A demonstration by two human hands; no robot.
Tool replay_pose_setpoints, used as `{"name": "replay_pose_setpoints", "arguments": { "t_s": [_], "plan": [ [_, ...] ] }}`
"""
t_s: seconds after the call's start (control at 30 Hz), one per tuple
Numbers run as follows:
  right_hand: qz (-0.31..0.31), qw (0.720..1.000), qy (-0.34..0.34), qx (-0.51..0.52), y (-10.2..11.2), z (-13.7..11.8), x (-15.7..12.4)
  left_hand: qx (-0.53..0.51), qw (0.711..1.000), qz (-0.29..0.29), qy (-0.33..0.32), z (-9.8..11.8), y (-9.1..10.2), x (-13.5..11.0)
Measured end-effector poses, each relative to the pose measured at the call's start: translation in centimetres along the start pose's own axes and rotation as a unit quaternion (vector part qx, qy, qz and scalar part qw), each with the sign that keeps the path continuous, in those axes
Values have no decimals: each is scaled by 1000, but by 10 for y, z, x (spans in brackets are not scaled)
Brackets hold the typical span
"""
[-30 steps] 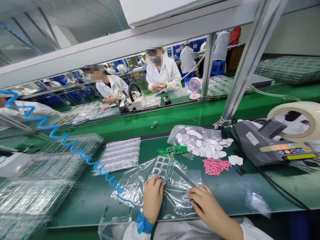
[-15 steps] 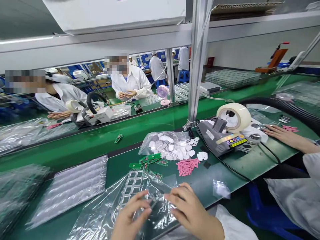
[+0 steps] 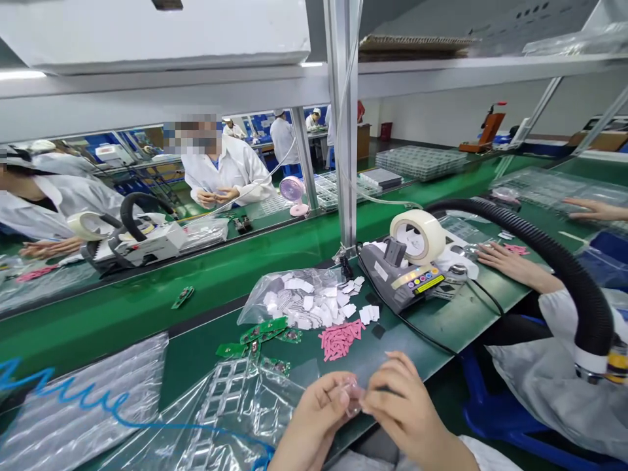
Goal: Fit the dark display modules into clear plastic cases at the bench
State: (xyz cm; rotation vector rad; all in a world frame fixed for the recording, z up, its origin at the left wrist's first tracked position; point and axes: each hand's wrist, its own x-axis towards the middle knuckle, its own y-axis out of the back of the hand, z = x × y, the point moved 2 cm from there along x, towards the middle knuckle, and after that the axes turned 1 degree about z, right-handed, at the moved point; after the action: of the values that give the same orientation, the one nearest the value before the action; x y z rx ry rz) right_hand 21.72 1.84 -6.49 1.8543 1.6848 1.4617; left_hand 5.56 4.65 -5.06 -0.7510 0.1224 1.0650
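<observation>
My left hand (image 3: 316,418) and my right hand (image 3: 402,409) meet at the near edge of the green bench, both pinching a small clear plastic piece (image 3: 352,397) between their fingertips. Left of my hands lies a crumpled clear plastic bag (image 3: 235,412) with a tray of small square cells inside. Beyond them sit a pile of pink strips (image 3: 340,339), several small green circuit boards (image 3: 265,330) and a clear bag of white squares (image 3: 299,301).
A tape dispenser (image 3: 417,271) with a large tape roll stands right of the pile. A co-worker's hand (image 3: 505,261) rests on the bench at right, beside a black ribbed hose (image 3: 554,258). A green conveyor (image 3: 147,288) runs behind; people in white coats work opposite. A clear blister sheet (image 3: 83,399) lies left.
The view has swung right. My hands left the plastic bag and came together, lifting a small clear piece between the fingertips.
</observation>
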Motion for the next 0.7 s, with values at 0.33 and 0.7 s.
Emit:
{"name": "replay_pose_setpoints", "arguments": {
  "t_s": [0.33, 0.7],
  "plan": [
    [-114, 937, -293, -149, -47, 97, 46, -79, 992, 77, 58, 6, -18, 24],
    [-63, 965, -255, 16, 39, 114, -27, -132, 979, -26, 155, -53, -132, 97]
  ]
}}
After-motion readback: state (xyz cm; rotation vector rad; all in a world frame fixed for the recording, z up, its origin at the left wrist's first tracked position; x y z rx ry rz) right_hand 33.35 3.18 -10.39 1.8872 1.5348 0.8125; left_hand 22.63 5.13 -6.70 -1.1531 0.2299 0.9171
